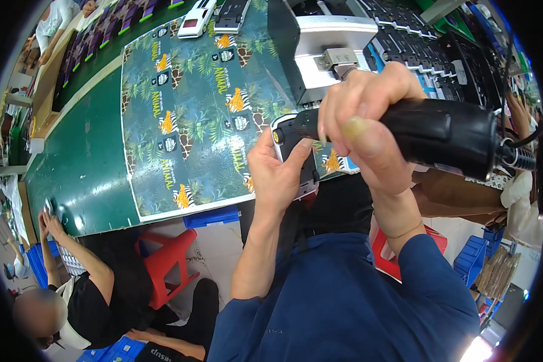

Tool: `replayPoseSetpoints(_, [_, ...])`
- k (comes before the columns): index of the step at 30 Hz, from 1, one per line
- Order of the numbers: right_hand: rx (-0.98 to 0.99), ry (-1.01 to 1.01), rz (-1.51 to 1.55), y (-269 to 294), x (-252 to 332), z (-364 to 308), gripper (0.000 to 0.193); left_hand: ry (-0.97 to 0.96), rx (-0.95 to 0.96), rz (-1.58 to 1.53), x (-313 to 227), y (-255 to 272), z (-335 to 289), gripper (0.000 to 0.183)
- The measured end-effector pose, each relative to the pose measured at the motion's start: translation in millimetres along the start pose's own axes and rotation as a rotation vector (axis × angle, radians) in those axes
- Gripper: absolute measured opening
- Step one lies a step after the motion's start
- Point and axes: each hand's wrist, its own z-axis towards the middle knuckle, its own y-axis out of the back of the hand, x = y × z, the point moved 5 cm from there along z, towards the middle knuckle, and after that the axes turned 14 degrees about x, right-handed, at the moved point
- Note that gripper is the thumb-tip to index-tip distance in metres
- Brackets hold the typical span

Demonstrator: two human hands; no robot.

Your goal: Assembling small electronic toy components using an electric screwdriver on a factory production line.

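My right hand (373, 117) is wrapped around a black electric screwdriver (446, 133), whose cable leaves its rear at the right. The screwdriver's narrow front end points left, at the upper part of a black toy car part with a white rim (294, 137). My left hand (274, 175) grips that toy car part near the table's front edge, thumb on top and fingers round its left side. The driver's bit and whatever it touches cannot be made out.
Ahead stands a metal fixture (338, 39) with a bracket. A printed animal-pattern sheet (211, 120) covers the green table (81, 175). Toy car bodies (197, 18) lie at the back, and several black parts (413, 51) at right. A co-worker (90, 283) sits left, near a red stool (166, 265).
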Motion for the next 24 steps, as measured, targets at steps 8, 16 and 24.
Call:
replayPoseSetpoints(8, [-0.129, 0.134, 0.029, 22, -24, -23, 0.009, 0.063, -0.074, 0.247, -2, 4, 7, 0.025])
replayPoseSetpoints(16, [0.036, 0.150, 0.293, 24, -33, -34, 0.018, 0.009, -0.090, 0.287, 23, 3, -3, 0.025])
replayPoseSetpoints(24, [-0.012, 0.159, 0.151, 19, -12, -37, 0.017, 0.141, 0.024, 0.663, 12, 2, 4, 0.023])
